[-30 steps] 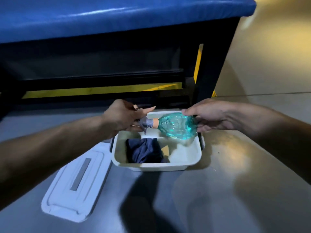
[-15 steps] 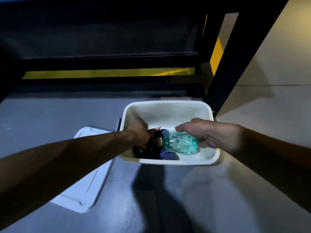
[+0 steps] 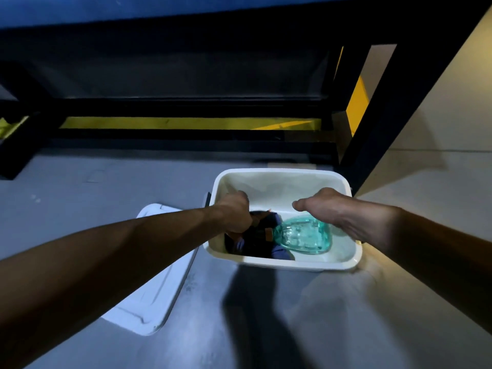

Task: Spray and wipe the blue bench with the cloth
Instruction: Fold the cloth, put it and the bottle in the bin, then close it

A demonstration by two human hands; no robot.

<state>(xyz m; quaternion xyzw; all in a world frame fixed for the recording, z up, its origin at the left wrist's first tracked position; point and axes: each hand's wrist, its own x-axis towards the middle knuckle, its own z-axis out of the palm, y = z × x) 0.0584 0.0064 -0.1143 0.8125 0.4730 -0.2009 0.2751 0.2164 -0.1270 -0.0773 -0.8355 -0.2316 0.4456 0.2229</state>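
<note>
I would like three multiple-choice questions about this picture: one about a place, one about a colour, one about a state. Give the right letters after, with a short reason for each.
1. Where does the spray bottle lie?
A. inside the white tub
B. on the bench
C. on the lid

2. What colour is the cloth in the tub?
A. yellow
B. dark blue
C. red

3. What state is the tub's lid in?
A. closed on the tub
B. off, flat on the floor beside the tub
C. standing upright against the bench

Key: 1 A, the bottle rests within the tub's walls under the right hand. 2 B, dark blue folds show beside the bottle. 3 B, the lid lies under the left forearm, left of the tub.
</note>
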